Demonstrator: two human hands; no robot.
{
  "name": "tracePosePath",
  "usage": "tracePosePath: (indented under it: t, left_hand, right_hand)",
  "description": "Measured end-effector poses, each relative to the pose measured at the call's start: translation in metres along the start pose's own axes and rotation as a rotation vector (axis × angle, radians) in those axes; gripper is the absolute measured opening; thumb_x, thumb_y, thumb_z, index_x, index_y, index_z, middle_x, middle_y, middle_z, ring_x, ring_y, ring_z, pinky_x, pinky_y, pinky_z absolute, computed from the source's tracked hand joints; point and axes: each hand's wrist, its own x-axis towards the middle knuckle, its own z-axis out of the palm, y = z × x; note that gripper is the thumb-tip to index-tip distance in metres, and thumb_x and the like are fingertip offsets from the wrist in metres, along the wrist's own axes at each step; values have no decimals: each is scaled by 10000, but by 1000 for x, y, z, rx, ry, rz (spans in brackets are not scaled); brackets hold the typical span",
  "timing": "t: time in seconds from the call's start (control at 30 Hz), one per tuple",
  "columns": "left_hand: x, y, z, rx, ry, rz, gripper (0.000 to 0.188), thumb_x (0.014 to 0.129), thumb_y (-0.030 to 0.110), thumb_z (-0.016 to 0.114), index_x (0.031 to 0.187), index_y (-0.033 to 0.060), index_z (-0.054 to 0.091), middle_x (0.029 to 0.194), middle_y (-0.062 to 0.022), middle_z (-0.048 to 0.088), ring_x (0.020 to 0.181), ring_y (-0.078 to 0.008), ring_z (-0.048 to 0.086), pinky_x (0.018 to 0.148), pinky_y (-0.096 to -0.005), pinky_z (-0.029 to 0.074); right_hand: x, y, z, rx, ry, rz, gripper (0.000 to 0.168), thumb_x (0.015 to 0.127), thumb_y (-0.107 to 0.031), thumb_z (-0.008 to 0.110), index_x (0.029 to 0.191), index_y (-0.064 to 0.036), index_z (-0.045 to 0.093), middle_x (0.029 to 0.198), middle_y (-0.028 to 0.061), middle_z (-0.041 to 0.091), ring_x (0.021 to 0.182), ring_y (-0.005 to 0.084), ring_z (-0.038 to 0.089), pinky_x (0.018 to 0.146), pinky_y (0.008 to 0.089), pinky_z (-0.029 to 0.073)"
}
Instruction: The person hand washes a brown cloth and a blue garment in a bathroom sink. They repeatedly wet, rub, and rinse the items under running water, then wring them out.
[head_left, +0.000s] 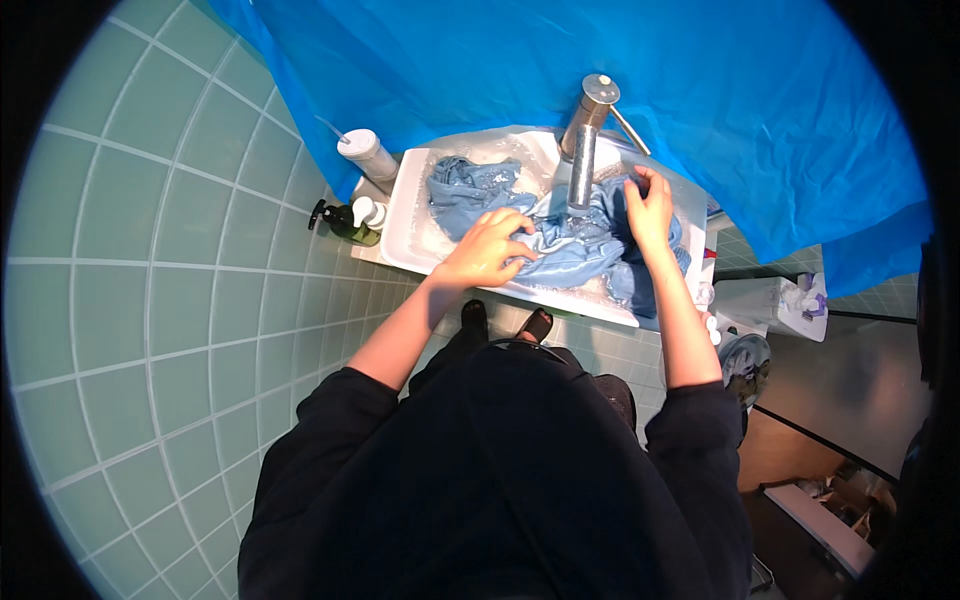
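A blue garment (574, 259) lies wet and bunched in a white sink basin (401, 202) holding sudsy water. My left hand (486, 251) is over the garment near the basin's front edge, fingers curled and spread at its fabric; whether they grip it cannot be told. On the right, my right hand (651, 206) is at the darker, bunched part of the cloth, with its thumb and fingers apart. The metal faucet (581, 165) reaches over the cloth between both hands, its lever to the right.
Pump bottles, one white (369, 213) and one green (360, 229), stand left of the basin beside a white lidded container (367, 154). A blue plastic sheet (480, 67) hangs behind. Green wall tiles (202, 232) rise at left. A white plastic container (757, 300) is at right.
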Motion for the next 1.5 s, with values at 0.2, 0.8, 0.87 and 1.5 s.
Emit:
tracePosePath:
  t: [0.2,0.8,0.87,1.5]
  left_hand:
    - [-14,-5,-17,-125,-139,-164,252,775,333,747,866,105,693,993,-41,665,1067,-238,571,992,-394,344]
    - [-2,44,-91,-502,430,-189,115,861,14,673,851,-3,559,873,-109,651,821,-183,624,743,-303,489]
    - [-10,35,-97,-497,478,-245,131,856,27,696,853,1,567,866,-100,650,807,-177,621,761,-296,492]
    - [-40,0,-48,-166,239,-101,176,757,22,693,909,27,606,922,-125,672,870,-293,635,737,-377,479]
  right_hand:
    - [-66,-64,-64,77,-477,-419,474,681,-94,653,1141,-10,578,1142,191,600,1105,362,583,985,418,455]
    - [-95,-44,-46,-10,-345,-43,302,751,-186,806,931,-34,617,1013,151,702,894,328,672,758,379,525]
    - [-90,-57,-63,-57,-295,92,206,829,-131,766,907,-15,614,883,113,702,719,157,638,654,266,486]
    - [-112,-66,-108,-262,-542,57,513,682,-379,862,1021,-25,711,932,155,720,635,263,665,646,355,524]
